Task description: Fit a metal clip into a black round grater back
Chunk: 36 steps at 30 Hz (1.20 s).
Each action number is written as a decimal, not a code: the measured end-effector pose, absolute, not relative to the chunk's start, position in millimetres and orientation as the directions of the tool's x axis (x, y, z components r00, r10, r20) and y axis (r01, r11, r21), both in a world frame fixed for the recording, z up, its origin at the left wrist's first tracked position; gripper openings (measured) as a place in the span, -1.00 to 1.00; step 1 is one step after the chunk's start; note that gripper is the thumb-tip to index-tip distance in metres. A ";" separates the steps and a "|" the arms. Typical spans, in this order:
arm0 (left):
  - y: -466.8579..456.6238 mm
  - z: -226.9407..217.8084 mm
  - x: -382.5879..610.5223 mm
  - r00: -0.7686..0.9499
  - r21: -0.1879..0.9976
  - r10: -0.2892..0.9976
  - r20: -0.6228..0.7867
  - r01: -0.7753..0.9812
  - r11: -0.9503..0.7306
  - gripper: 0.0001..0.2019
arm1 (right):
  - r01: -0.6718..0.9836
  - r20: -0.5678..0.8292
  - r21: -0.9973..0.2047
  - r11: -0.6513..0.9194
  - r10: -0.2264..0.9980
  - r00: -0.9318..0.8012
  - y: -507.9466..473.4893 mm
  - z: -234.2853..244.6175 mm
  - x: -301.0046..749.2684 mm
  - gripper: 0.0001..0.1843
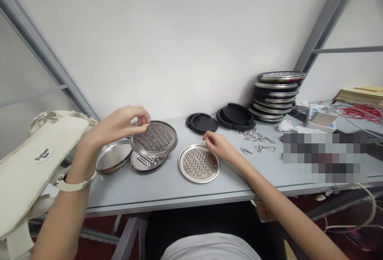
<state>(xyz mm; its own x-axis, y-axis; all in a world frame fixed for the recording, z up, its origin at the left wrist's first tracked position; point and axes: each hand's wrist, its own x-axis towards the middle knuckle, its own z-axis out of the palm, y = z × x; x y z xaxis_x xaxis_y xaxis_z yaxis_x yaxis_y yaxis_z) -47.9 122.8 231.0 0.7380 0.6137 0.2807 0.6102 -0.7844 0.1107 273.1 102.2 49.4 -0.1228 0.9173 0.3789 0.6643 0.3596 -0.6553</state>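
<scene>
Head view: I see the grey surface (143, 196) running along a white wall (167, 40), with a canvas tote bag (36, 160) at its left end and a leaning stack of black-and-steel lids (275, 96) toward the back. Black rubber discs (202, 124) lie just left of that stack. My left hand (119, 126) sits over a tilted perforated steel plate (154, 140), its grip pinched at the rim; I cannot tell whether it holds anything. My right hand (217, 146) rests just beside a flat perforated plate (199, 163), its grip loosely curled and empty. Small metal clips (254, 140) lie scattered nearby.
</scene>
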 end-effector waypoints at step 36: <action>53.1 82.0 -15.9 0.661 -0.537 -0.149 0.735 0.434 -0.723 -0.79 | -0.301 -0.093 -0.928 -0.220 0.919 -0.383 91.6 75.0 277.0 -0.75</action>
<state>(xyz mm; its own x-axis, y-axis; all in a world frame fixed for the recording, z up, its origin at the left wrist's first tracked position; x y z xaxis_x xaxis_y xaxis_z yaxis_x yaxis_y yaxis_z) -15.9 53.1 82.0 0.6612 -0.1490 0.7353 0.4343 -0.7232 -0.5370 277.0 91.6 75.0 -0.3832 0.9189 -0.0934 -0.3011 -0.2199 -0.9279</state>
